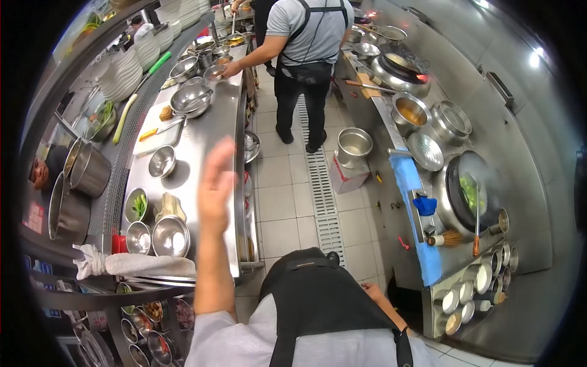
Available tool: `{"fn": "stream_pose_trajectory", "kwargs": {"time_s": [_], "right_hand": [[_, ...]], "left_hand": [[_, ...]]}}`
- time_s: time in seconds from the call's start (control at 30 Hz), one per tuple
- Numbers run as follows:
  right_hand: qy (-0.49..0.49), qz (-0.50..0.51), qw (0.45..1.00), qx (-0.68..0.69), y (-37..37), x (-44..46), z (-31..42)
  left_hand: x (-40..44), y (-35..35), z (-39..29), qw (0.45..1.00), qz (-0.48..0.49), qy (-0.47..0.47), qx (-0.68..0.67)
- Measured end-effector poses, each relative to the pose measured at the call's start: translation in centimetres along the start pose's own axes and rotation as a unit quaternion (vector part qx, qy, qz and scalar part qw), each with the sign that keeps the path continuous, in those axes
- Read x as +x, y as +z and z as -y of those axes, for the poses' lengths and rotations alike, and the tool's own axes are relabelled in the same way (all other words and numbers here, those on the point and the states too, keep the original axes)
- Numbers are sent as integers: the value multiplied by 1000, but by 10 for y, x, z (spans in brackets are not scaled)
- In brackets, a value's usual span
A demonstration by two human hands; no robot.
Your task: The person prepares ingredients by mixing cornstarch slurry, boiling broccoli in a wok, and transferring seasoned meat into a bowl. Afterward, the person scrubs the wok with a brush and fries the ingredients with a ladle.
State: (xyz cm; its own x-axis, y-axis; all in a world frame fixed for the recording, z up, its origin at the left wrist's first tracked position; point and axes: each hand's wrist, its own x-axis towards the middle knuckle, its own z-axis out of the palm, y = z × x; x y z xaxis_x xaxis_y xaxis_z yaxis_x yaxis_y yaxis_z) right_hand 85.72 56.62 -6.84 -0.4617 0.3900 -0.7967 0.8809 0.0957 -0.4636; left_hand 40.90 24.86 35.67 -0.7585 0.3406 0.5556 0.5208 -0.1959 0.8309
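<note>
My left hand (217,183) is raised over the front edge of the steel prep table (220,153), blurred, with its fingers stretched out and nothing seen in it. Closest to it on the table are a small steel bowl (162,161), a cloth or bag (171,207) and a larger empty bowl (171,237). Beside them stands a bowl of cut greens (139,207). My right hand (372,291) hangs low by my black apron (324,306). Its fingers are mostly hidden, and no object shows in it.
Ahead, a co-worker (312,37) stands in the aisle, reaching to bowls at left. A metal pot (354,147) sits on a box beside the floor drain (319,183). At right, a wok (471,189) holds greens and a ladle. A knife (160,129) lies on a cutting board (143,144).
</note>
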Motion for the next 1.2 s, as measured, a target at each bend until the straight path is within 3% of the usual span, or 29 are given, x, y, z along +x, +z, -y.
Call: {"fn": "stream_pose_trajectory", "kwargs": {"time_s": [0.03,0.07,0.17,0.23,0.43,0.5,0.63,0.8,0.87,0.93,1.0,1.03,1.1,1.17,1.2], "right_hand": [[0,0,1000,-4,-2,-3,1],[7,0,1000,4,-5,-12,3],[7,-5,1000,-16,-9,-16,-9],[1,-10,999,-45,-14,-25,-8],[41,-6,996,-78,-28,-28,44],[8,14,988,-153,-24,-11,53],[-28,3,994,-107,-20,21,64],[-102,8,983,-151,-12,36,83],[-88,1,979,-182,-7,23,91],[-72,-5,975,-209,3,17,76],[-16,132,963,-233,17,28,48],[-8,124,970,-211,22,32,39],[-64,153,943,-290,22,38,29],[-51,83,977,-189,2,26,31],[-99,78,969,-212,-18,17,45]], "left_hand": [[-33,-5,77,986,-49,-153,37],[-71,-17,136,965,-46,-186,179],[-184,-60,224,865,5,-235,443],[-217,-67,201,809,90,-140,564],[-211,-63,202,829,57,-165,532],[-210,-64,203,829,59,-162,532],[-213,-65,206,830,53,-161,531],[-212,-59,203,833,59,-164,525],[-215,-59,208,826,56,-169,535],[-215,-56,204,828,70,-160,533],[-215,-53,203,830,85,-149,530],[-216,-53,204,826,80,-158,536],[-218,-53,210,825,91,-154,536],[-221,-57,215,829,79,-145,535],[-221,-56,214,832,80,-143,530]]}}
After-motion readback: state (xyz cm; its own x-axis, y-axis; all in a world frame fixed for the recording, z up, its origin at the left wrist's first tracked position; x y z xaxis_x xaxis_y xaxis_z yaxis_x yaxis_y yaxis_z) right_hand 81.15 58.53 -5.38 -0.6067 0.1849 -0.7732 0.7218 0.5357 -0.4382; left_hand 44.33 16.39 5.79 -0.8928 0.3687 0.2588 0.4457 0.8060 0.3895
